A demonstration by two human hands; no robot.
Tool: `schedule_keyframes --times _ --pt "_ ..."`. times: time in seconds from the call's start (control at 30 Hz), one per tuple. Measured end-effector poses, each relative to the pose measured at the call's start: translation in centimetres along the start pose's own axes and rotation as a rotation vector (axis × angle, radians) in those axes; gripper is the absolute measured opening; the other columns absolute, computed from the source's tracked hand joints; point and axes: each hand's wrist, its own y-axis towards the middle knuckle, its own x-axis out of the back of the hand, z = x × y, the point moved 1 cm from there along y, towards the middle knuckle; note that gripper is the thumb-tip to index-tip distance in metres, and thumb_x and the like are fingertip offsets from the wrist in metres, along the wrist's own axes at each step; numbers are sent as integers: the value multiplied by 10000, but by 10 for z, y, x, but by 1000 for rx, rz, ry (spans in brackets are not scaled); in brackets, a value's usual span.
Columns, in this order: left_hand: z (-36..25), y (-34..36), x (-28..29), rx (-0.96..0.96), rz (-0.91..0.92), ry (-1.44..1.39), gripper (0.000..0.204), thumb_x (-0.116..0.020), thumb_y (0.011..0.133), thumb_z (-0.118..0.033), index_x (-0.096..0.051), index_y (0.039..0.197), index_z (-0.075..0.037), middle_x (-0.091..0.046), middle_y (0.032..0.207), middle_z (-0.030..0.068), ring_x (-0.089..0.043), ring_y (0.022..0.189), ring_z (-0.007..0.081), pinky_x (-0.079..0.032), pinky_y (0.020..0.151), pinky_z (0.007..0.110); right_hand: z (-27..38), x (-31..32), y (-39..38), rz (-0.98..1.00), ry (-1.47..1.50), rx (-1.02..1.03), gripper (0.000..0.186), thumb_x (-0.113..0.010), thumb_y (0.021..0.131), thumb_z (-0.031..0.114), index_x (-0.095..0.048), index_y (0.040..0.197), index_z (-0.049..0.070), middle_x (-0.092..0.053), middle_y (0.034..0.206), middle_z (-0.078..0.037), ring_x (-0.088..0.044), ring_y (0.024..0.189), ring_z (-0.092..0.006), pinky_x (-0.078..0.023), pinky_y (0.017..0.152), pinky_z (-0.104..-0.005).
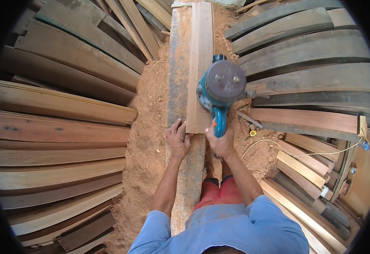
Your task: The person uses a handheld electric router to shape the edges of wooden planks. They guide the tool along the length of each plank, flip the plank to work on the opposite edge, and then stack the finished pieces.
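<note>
A long light-brown wooden board (197, 84) lies lengthwise on a narrow, worn workbench plank (177, 84). My right hand (221, 142) is closed round the D-shaped handle of a teal router (225, 82) with a round dark-grey top. The router sits over the board's right edge, near its close end; its base and cutter are hidden beneath the body. My left hand (179, 139) is at the board's near left corner, fingers bent along its side and thumb by the end face, holding it.
Stacked boards (58, 129) line the left side, and more planks (307, 80) fan out on the right. Sawdust and shavings (144, 169) cover the floor. A pale cord (269, 141) runs rightward past a small yellow round object (253, 133) and a thin strip (249, 119).
</note>
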Motion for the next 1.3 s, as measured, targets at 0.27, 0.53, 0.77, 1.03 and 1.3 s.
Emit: schedule_keyframes --times 0.27,0.53,0.77,1.03,1.3 --pt "20 9 15 4 194 -150 372 -597 992 -287 -690 1340 -195 -597 1426 74 -475 1273 291 -251 1124 489 -22 -10 -143 8 120 -219 256 -743 829 94 -564 1002 37 -572 792 -59 -597 702 -173 -502 672 -338" --pt "12 6 10 10 159 -98 357 -573 1012 -277 -691 1338 -190 -605 1410 85 -469 1292 286 -221 1135 490 -20 -21 -139 19 62 -124 252 -744 847 97 -560 1015 54 -581 822 -68 -612 712 -183 -498 666 -339" --pt "7 5 12 35 148 -92 357 -568 1011 -264 -688 1337 -179 -601 1409 86 -457 1295 282 -204 1137 490 -10 -23 -100 -16 137 -96 261 -744 844 80 -553 1018 47 -568 830 -71 -592 740 -178 -499 699 -342" --pt "7 4 14 57 135 -80 368 -541 1009 -257 -687 1337 -175 -588 1398 97 -433 1277 296 -201 1129 494 3 -19 47 -50 47 -3 234 -707 844 84 -575 1026 19 -603 818 -69 -630 753 -184 -523 717 -368" --pt "2 8 11 53 126 -83 365 -502 1016 -296 -706 1294 -177 -574 1393 103 -407 1294 312 -198 1134 498 -9 -14 173 -134 -12 135 366 -742 805 109 -625 1133 -4 -661 869 -76 -648 779 -173 -538 772 -342"
